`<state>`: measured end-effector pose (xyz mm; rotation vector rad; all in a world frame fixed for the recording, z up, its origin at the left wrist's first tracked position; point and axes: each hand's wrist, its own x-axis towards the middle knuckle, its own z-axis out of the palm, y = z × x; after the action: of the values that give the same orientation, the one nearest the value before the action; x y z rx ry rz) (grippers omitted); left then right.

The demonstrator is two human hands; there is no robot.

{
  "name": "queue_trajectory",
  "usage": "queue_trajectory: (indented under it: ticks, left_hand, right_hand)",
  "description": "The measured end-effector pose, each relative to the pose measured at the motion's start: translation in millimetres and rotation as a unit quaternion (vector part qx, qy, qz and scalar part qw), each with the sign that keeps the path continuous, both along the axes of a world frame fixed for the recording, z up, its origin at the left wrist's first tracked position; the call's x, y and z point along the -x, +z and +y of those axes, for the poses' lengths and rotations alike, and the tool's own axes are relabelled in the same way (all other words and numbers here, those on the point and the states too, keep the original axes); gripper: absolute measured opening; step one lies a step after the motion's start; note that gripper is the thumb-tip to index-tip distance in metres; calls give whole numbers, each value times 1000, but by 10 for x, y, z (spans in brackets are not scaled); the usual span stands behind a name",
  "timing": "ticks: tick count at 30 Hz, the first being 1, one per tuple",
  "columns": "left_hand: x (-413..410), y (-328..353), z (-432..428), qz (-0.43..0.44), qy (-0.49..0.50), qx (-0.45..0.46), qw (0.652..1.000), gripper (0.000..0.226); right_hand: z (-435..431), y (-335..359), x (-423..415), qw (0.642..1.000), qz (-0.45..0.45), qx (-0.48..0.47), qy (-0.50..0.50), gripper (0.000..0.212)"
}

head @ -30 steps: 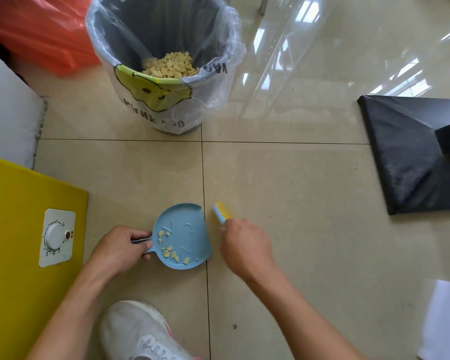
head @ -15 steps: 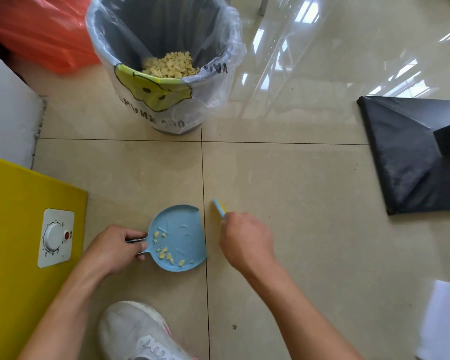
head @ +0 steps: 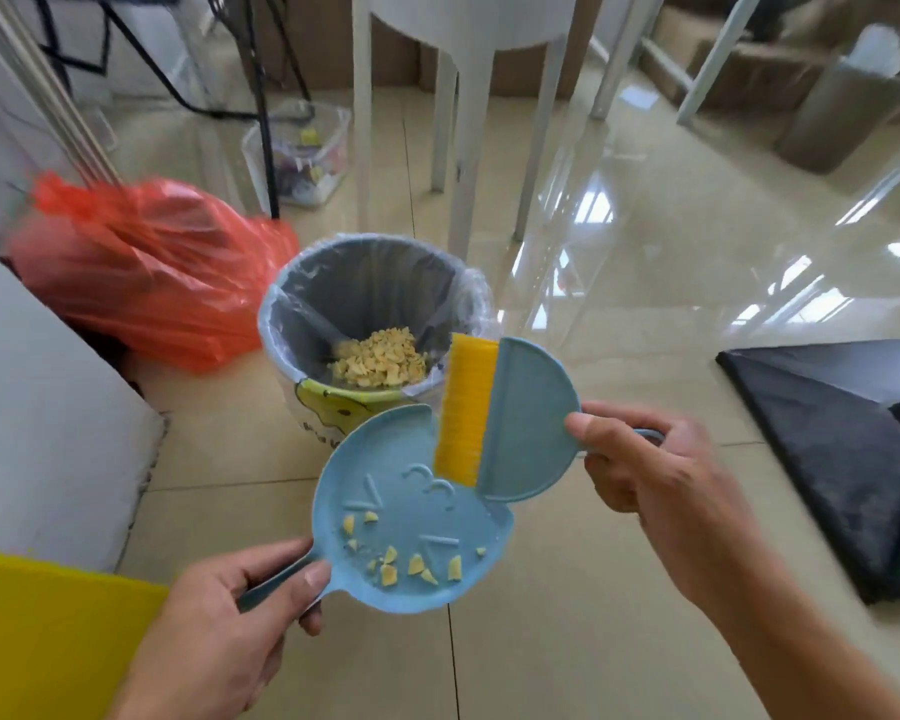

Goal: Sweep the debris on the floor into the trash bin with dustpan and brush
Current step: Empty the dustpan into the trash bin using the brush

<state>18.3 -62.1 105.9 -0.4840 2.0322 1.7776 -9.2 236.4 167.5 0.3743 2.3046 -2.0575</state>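
My left hand grips the handle of a light blue dustpan, held in the air just in front of the trash bin. Several yellow crumbs lie in the pan near its handle end. My right hand holds a blue brush by its handle, its yellow bristles resting against the pan's far edge. The bin is lined with a clear bag and holds a pile of yellow debris.
An orange plastic bag lies left of the bin. A white block and a yellow panel stand at the left. White stool legs rise behind the bin. A black mat covers the floor at the right.
Both hands lifted the dustpan and brush off the floor up toward the bin. The view tilted upward, showing more of the room.
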Motion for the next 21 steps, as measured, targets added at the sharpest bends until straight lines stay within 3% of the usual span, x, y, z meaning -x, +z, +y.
queue_trajectory:
  ticks: [4,8,10,13,15,18,21]
  left_hand:
    - [496,406,17,114,71,-15,991,19]
    - [1059,290,183,199,120,107,967,28]
    - [1232,252,312,259,117,245,927,32]
    - [1386,143,451,356,68,465,808,38]
    - [1458,24,481,365,44,540,757,45]
    - [1470,-49,483,373,42,568,732,46]
    - [1459,-48,468,376,67,567,730,45]
  right_hand:
    - [-85,173,603,994,26,107,7,19]
    - [-334,96,1114,991,18,130,-16,23]
    - [-433,-1,1280,994,-20,110,-22,24]
    - [-491,-115,1420,995,-87,35,-30,21]
    - [-488,-154,1486,993,-107,-5,-42,21]
    - [-505,-172,1520,991,-113,-42,-50,22]
    - [-539,-191,1518,991,-114,-56,-34,19]
